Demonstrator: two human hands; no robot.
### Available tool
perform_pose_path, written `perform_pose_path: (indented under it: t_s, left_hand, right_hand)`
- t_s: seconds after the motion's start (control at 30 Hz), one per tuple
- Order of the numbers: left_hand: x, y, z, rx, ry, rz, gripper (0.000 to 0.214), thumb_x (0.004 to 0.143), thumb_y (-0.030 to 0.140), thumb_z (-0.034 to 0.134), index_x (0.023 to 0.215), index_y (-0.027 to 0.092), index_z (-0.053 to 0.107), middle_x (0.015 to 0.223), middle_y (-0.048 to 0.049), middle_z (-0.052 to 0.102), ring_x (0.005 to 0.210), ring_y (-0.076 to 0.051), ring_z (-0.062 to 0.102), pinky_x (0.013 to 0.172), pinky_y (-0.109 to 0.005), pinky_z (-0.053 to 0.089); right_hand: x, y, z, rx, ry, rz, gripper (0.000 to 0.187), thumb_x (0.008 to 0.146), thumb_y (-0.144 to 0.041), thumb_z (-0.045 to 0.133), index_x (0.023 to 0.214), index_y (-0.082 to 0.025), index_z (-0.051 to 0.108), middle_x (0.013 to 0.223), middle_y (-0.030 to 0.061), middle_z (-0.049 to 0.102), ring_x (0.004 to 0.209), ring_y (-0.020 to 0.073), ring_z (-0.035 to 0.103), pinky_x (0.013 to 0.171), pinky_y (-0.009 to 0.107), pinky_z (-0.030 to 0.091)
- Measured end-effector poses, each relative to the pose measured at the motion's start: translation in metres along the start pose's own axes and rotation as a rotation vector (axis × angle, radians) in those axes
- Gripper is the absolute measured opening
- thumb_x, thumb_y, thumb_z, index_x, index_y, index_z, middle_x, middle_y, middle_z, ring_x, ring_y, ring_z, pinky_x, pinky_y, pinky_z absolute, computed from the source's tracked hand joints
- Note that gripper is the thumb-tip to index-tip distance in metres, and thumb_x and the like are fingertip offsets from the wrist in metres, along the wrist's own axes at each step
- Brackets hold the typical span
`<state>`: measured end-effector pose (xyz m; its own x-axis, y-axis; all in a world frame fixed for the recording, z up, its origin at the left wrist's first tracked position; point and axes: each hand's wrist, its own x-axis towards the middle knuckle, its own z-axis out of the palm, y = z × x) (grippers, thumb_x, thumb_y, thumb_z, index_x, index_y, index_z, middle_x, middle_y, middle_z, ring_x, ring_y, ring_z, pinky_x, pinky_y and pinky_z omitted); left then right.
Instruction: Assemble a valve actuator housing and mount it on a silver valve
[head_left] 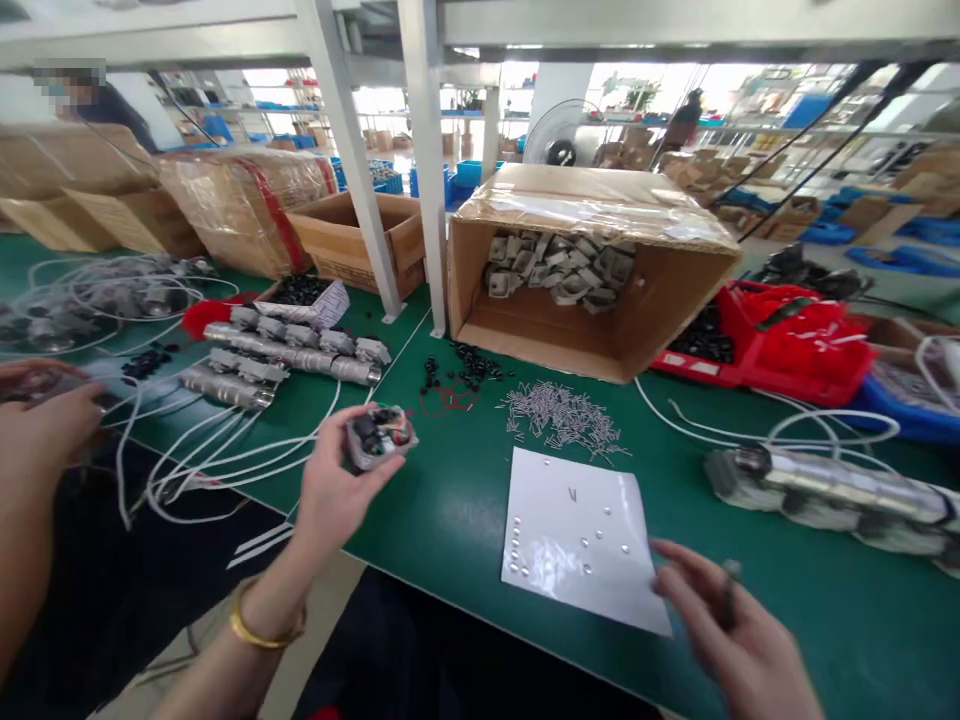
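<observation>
Green worktop (465,520) under a grey metal rack, cartons and shelving blurred behind. At centre left of the frame, left hand (337,490) clenched around a small grey housing (379,436) with coloured wires showing inside, held just above the worktop edge; gold bangle (264,630) on that wrist. At lower right, right hand (739,640) pinching a thin dark tool (729,592), blurred, kind not tellable, close to the corner of a white sheet (581,540). Small shiny beads or screws dotted over that sheet, lying flat at lower centre. Just above the sheet, a loose heap of small metal pins (562,412); left of the pins, scattered black rings (469,365) and a thin red loop. Behind them, an open cardboard box (592,270) tipped on its side, grey parts piled at its back. Stacked metal-wrapped units (289,352) with white cables (225,455) at left centre; similar units (832,495) at right. Red tray (780,350) with black parts at upper right. At far left edge, another person's hand (45,425), resting by the cables.
</observation>
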<state>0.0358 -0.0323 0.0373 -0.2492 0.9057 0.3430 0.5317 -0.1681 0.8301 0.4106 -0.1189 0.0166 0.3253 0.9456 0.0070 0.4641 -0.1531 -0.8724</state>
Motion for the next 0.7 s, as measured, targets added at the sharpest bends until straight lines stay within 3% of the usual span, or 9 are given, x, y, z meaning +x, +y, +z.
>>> perform_pose_path:
  t_s: [0.03,0.1,0.17,0.2,0.27,0.37,0.5,0.6,0.7]
  left_hand:
    - [-0.011,0.007,0.019,-0.054,-0.047,-0.015,0.059,0.067,0.034,0.076,0.118,0.022,0.047,0.116,-0.0059,0.057,0.099,-0.022,0.060,0.089,-0.036,0.049]
    - [-0.031,0.015,0.057,-0.159,-0.092,-0.064,0.058,0.069,0.033,0.075,0.118,0.022,0.047,0.117,-0.0064,0.057,0.102,-0.022,0.059,0.092,-0.038,0.047]
    - [-0.049,0.018,0.089,-0.244,-0.076,-0.124,0.059,0.069,0.032,0.075,0.120,0.022,0.046,0.121,-0.0072,0.055,0.106,-0.023,0.058,0.094,-0.039,0.046]
    - [-0.057,0.019,0.102,-0.278,-0.063,-0.149,0.060,0.070,0.032,0.075,0.121,0.023,0.045,0.124,-0.0079,0.053,0.108,-0.024,0.057,0.095,-0.039,0.046]
    - [-0.072,0.019,0.117,-0.310,-0.036,-0.179,0.060,0.071,0.033,0.074,0.123,0.023,0.045,0.128,-0.0098,0.050,0.112,-0.025,0.055,0.095,-0.040,0.046]
    - [-0.084,0.013,0.112,-0.243,-0.084,-0.115,0.055,0.076,0.031,0.069,0.125,0.023,0.044,0.132,-0.0105,0.048,0.118,-0.026,0.051,0.101,-0.046,0.040]
    - [-0.063,0.002,0.078,-0.084,-0.401,0.163,0.072,0.070,0.039,0.075,0.131,0.023,0.039,0.129,-0.0109,0.052,0.123,-0.029,0.044,0.111,-0.055,0.019]
    - [-0.035,0.002,0.062,-0.085,-0.598,0.241,0.095,0.053,0.058,0.079,0.131,0.021,0.040,0.136,-0.0141,0.043,0.129,-0.033,0.035,0.109,-0.052,0.025]
    - [-0.018,0.010,0.065,-0.108,-0.844,0.241,0.087,0.051,0.060,0.079,0.122,0.021,0.048,0.125,-0.0106,0.053,0.117,-0.030,0.048,0.106,-0.048,0.030]
  right_hand:
    - [-0.002,-0.011,0.023,0.085,-0.157,0.000,0.043,0.076,-0.046,0.065,0.109,-0.019,0.063,0.083,0.0053,0.066,0.048,0.0149,0.052,0.044,0.026,0.043]
    - [-0.005,-0.037,0.070,0.228,-0.252,-0.003,0.055,0.076,-0.040,0.062,0.125,-0.018,0.050,0.097,0.0071,0.065,0.058,0.0166,0.057,0.050,0.026,0.045]
    - [-0.004,-0.059,0.108,0.274,-0.264,0.008,0.067,0.069,-0.033,0.067,0.130,-0.016,0.045,0.109,0.0095,0.062,0.077,0.0221,0.062,0.056,0.028,0.049]
    - [-0.003,-0.066,0.122,0.275,-0.247,-0.006,0.072,0.066,-0.031,0.069,0.132,-0.016,0.043,0.113,0.0100,0.060,0.089,0.0247,0.060,0.066,0.030,0.051]
    - [0.000,-0.071,0.139,0.271,-0.206,-0.040,0.073,0.063,-0.027,0.073,0.130,-0.017,0.045,0.118,0.0095,0.057,0.105,0.0271,0.055,0.085,0.036,0.049]
    - [0.001,-0.063,0.144,0.302,-0.201,-0.100,0.063,0.064,-0.023,0.073,0.123,-0.020,0.051,0.119,0.0074,0.057,0.109,0.0263,0.053,0.095,0.038,0.045]
    - [0.006,-0.052,0.131,0.331,-0.329,-0.174,0.059,0.070,-0.022,0.069,0.125,-0.017,0.049,0.119,0.0084,0.057,0.108,0.0256,0.054,0.096,0.039,0.044]
    - [0.012,-0.052,0.117,0.315,-0.469,-0.236,0.061,0.070,-0.020,0.069,0.127,-0.017,0.047,0.121,0.0086,0.055,0.107,0.0255,0.054,0.096,0.038,0.044]
    - [0.014,-0.052,0.101,0.279,-0.553,-0.297,0.061,0.070,-0.021,0.072,0.127,-0.019,0.049,0.122,0.0072,0.055,0.109,0.0253,0.052,0.095,0.036,0.044]
